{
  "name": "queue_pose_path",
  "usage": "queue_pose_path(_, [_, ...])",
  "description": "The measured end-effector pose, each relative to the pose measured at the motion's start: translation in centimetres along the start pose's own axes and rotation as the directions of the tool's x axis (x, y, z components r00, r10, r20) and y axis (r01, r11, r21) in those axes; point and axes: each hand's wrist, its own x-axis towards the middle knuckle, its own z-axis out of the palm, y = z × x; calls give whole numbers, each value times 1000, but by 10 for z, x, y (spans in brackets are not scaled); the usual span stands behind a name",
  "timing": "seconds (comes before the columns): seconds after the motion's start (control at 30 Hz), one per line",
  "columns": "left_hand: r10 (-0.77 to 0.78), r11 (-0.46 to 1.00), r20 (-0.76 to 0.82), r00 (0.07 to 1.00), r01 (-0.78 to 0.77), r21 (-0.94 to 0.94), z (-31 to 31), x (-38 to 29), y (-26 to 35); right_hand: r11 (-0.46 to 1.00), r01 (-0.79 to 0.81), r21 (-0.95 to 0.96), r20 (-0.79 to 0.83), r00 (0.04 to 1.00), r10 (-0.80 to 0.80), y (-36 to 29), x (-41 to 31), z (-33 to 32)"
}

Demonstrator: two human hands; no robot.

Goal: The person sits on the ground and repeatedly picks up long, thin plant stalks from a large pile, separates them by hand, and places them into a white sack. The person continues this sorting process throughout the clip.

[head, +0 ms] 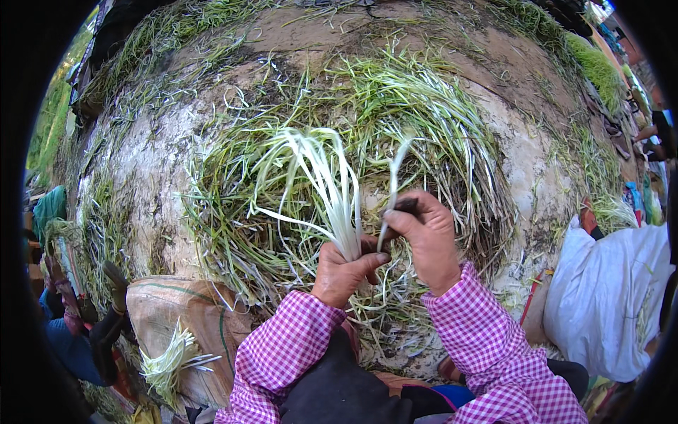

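My left hand (341, 270) is closed around the lower ends of a bunch of pale, long-stemmed plants (328, 196), whose tops fan out and droop to the left. Just to its right, my right hand (426, 236) pinches a single pale stalk (393, 185) between thumb and fingers. Its lower end reaches close to my left thumb; whether it touches is hard to tell. Dark coverings show on some right fingertips. Behind both hands lies a loose heap of green and white stalks (434, 111), with brownish root ends at its right side.
A cleaned white bundle (172, 360) rests on a tan woven sack (175, 297) at lower left. Beside it, a person's gloved hand (116, 286) shows. A full white sack (604, 302) stands at right. Plant scraps litter the pale ground (145, 159). More people sit at the far right.
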Motion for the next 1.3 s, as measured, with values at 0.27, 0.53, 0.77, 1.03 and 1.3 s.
queue_pose_path(0.27, [144, 857, -157, 977, -203, -475, -47, -19, -5, 934, -357, 32, 426, 850, 310, 52, -16, 27])
queue_pose_path(0.53, [108, 844, -497, 861, -344, -411, -71, -21, -9, 910, -409, -62, 198, 889, 413, 77, -43, 10])
queue_pose_path(0.77, [186, 826, -704, 686, -497, -265, -125, -15, 14, 787, -398, -472, -181, 917, 355, 109, -43, -57])
queue_pose_path(1.03, [99, 767, -653, 751, -476, -430, -133, -20, 19, 236, -348, -907, -305, 931, 201, 96, -49, -119])
queue_pose_path(1.3, [74, 768, -414, 907, -317, -556, -85, -15, 17, 498, 394, -773, 375, 916, -145, 56, -15, 4])
